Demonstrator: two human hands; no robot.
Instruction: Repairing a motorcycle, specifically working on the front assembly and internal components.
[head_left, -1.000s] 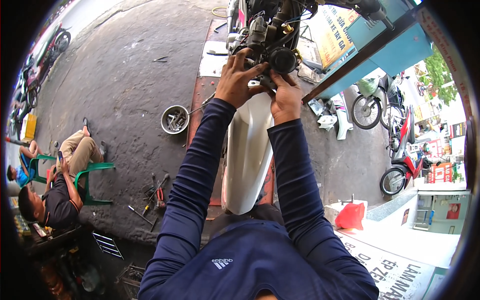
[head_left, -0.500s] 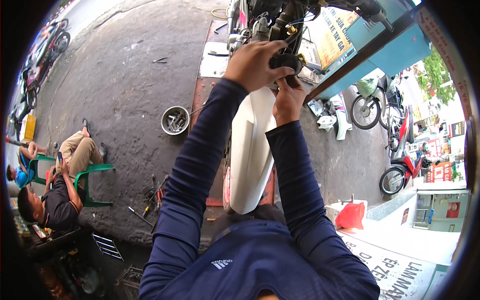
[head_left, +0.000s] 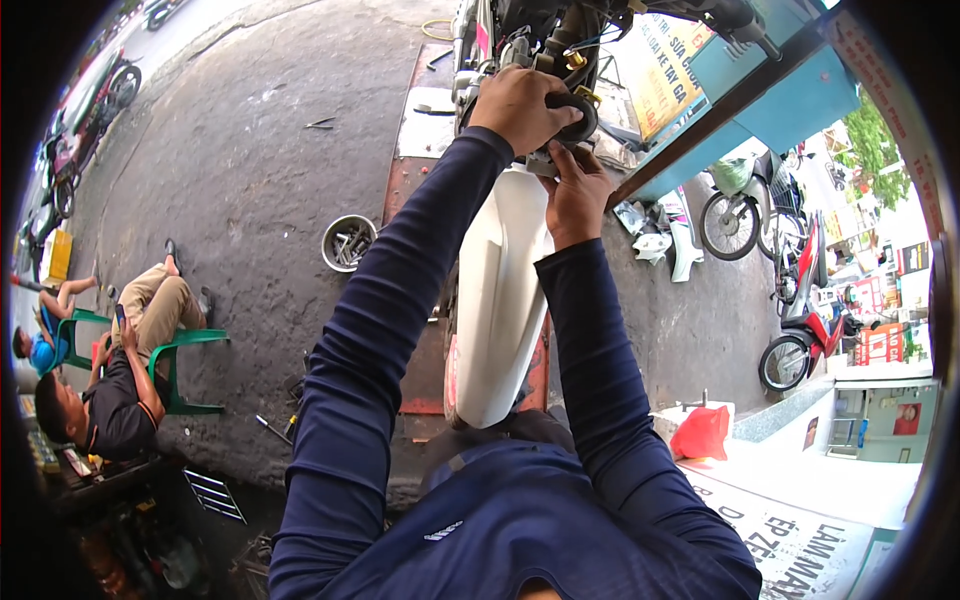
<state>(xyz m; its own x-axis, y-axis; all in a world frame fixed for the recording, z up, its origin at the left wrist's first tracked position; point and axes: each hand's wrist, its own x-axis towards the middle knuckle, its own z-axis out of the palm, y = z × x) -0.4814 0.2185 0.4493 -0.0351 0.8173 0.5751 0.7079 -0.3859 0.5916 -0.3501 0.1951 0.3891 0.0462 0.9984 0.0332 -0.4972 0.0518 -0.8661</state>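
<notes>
My left hand [head_left: 515, 108] is curled over a black round part [head_left: 584, 122] at the front of a partly stripped motorbike [head_left: 560, 30], its thumb and fingers closed on the part's left side. Below it, my right hand [head_left: 577, 195] grips the lower side of the same part with bent fingers; some fingertips are hidden. A white front mudguard [head_left: 490, 310] runs down between my forearms, over the bike's wheel and a worn red platform [head_left: 405, 185].
A steel bowl of metal pieces [head_left: 349, 242] and pliers [head_left: 320, 124] lie left on the ground. Two seated people [head_left: 120, 380] [head_left: 45, 335] are at left. A blue stand with signs [head_left: 770, 110], loose white panels [head_left: 680, 250], parked motorbikes [head_left: 800, 340] and a red cloth [head_left: 698, 435] are at right.
My left hand has moved up and right and turned over the round part, hiding more of it. My right hand stays under the part, its fingers shifted slightly.
</notes>
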